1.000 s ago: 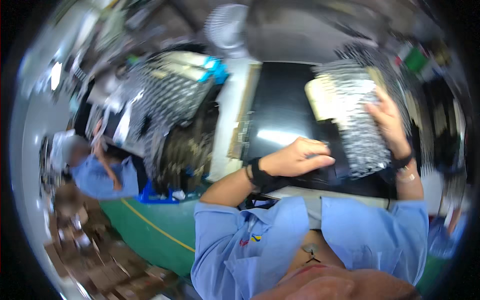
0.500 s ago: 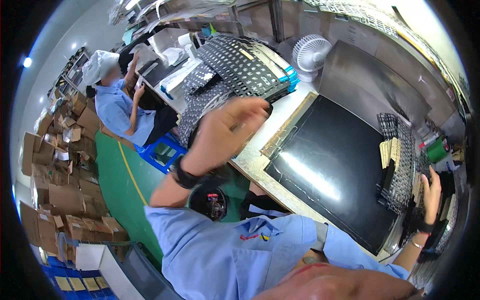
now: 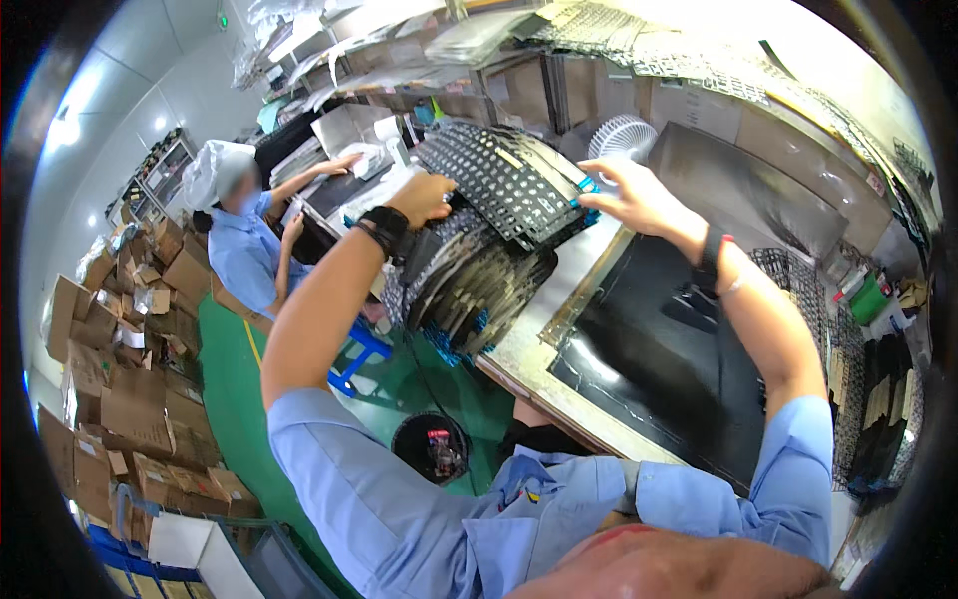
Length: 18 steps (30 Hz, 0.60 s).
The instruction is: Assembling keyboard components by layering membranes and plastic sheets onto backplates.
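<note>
Both of my hands are at a black sheet (image 3: pixel 509 185) with rows of holes, on top of a pile at the back middle. My left hand (image 3: pixel 424 198) has its fingers curled closed at the sheet's left edge. At its right end, the thumb and forefinger of my right hand (image 3: pixel 639 195) close around a corner with blue tabs (image 3: pixel 589 187). Below the sheet hangs a fanned stack of similar sheets (image 3: pixel 479 285), over the table's left edge. A shiny black mat (image 3: pixel 639 369) lies under my right forearm.
A white fan (image 3: pixel 621 137) stands behind my right hand. Black lattice sheets and strips (image 3: pixel 878 399) crowd the far right. At the left, a co-worker (image 3: pixel 249 240) sits at the same bench. A black bin (image 3: pixel 429 449) stands on the green floor; cardboard boxes (image 3: pixel 130 389) pile up beyond.
My left hand has gone from mid-air to the sheet's left edge. My right hand has come across from the far right to the blue-tabbed corner. The co-worker's arm now reaches forward.
</note>
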### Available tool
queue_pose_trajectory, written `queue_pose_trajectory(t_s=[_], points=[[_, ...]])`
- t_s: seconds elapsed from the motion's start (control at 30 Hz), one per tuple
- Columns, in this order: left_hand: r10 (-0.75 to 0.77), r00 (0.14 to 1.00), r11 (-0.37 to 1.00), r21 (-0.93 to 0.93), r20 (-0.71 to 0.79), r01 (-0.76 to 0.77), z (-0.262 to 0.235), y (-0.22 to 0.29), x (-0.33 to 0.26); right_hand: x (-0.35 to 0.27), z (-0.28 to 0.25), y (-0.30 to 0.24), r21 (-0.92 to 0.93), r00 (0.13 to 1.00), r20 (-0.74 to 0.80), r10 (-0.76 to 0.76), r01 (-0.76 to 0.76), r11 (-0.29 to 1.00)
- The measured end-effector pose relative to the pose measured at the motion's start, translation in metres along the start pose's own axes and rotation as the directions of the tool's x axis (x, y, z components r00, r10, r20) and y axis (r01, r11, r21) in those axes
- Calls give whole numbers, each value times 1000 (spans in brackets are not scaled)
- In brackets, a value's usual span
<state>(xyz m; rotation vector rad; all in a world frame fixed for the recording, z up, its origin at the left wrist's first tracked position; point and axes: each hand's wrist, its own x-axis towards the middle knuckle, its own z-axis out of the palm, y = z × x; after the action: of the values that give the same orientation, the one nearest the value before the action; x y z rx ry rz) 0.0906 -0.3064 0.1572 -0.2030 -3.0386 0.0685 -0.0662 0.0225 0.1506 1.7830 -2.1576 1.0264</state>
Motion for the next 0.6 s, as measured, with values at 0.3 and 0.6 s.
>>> queue_pose_trajectory(t_s=[0.3,0.6], points=[[-167,986,786,-606,-14,124,18,2,24,42,62,42,195,980,-11,200,-194,962],[-477,845,853,-357,-241,380,-41,-31,-33,-8,-73,-12,-232,952,299,65,6,973]])
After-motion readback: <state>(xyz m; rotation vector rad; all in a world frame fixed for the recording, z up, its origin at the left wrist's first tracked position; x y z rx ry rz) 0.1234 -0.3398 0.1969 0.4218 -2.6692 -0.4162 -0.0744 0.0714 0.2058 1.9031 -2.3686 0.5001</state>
